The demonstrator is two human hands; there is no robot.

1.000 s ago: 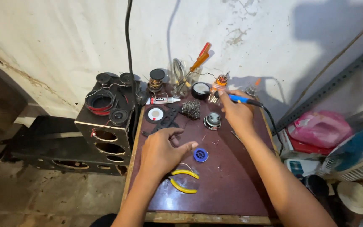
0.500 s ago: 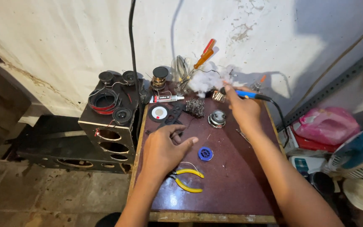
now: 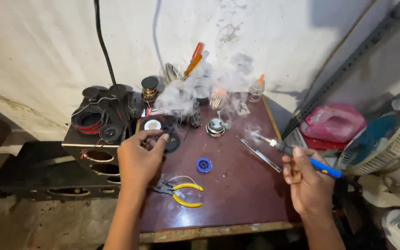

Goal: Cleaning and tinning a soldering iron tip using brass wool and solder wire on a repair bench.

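Smoke curls off the soldering iron (image 3: 297, 155), gripped in the right hand (image 3: 307, 181), its tip aimed up-left toward the left hand (image 3: 140, 157), which pinches a small dark part (image 3: 156, 140) above the desk (image 3: 237, 194).

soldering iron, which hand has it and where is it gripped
The right hand holds the soldering iron by its blue handle, smoking tip pointing up-left. The left hand pinches a small dark part; what it is cannot be told.
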